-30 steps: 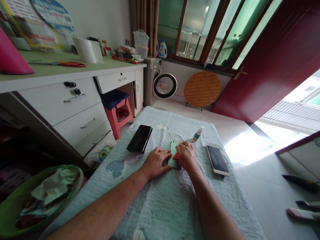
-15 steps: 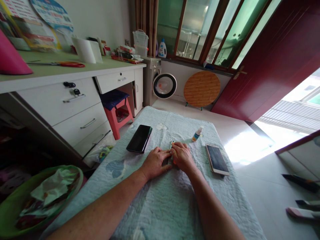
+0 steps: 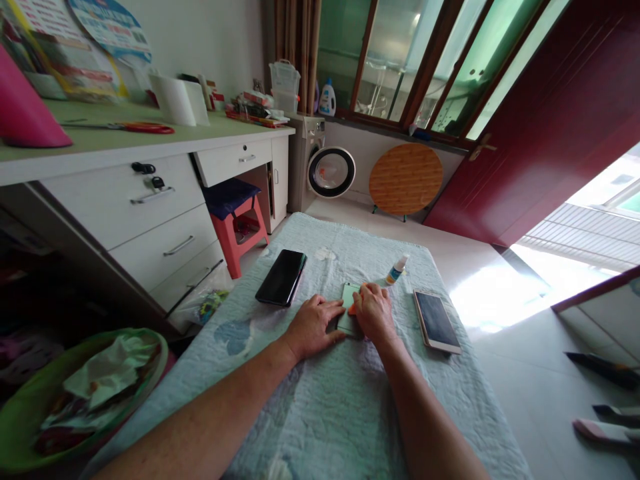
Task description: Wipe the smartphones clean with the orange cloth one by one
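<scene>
A phone with a pale green face lies flat on the quilted cloth, partly covered by my hands. My left hand steadies its left side, fingers along the edge and thumb near the lower corner. Over the phone's right half, my right hand is closed around a small orange piece, pressed to the surface; most of that piece is hidden, so I cannot tell its kind. To the left lies a black phone. A white-framed phone is at the right, and a small spray bottle stands beyond my right hand.
The light blue quilted cloth covers the surface under my arms. On the left are a green bin with crumpled paper, a white desk and a red stool. An open washing machine stands behind.
My right hand has shifted slightly right, away from my left fingers. More of the pale green phone and the orange piece now show. My left hand stays almost in place.
</scene>
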